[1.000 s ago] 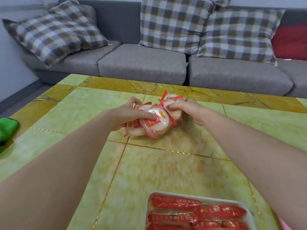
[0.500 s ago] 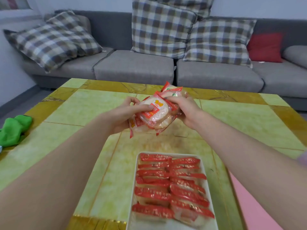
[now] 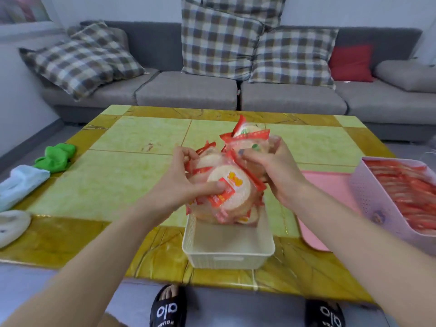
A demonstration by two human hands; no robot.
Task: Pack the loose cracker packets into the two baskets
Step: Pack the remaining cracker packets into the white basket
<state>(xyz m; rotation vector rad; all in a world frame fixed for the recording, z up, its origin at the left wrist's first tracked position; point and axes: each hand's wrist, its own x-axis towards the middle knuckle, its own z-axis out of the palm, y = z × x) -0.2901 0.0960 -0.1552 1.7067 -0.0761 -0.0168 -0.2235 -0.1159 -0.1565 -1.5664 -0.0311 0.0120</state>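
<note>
Both hands hold one bundle of cracker packets (image 3: 232, 185), clear wrappers with red edges around round white crackers. My left hand (image 3: 186, 182) grips the bundle's left side, thumb pressed on the front packet. My right hand (image 3: 271, 171) grips its right side. The bundle hangs just above the far end of a white basket (image 3: 226, 253) near the table's front edge; the basket's near part shows bare floor. A lilac basket (image 3: 377, 215) at the right edge is filled with several red packets.
A pink board (image 3: 330, 187) lies between the two baskets on the green and yellow table (image 3: 113, 180). A green cloth (image 3: 56, 156), a pale blue pack (image 3: 21, 182) and a white round object (image 3: 11, 225) sit at the left. A grey sofa stands behind; my slippered feet show below.
The bundle, held in both hands throughout, has come toward me and down to the white basket. The view pulled back, and the lilac basket and left-side items came into sight.
</note>
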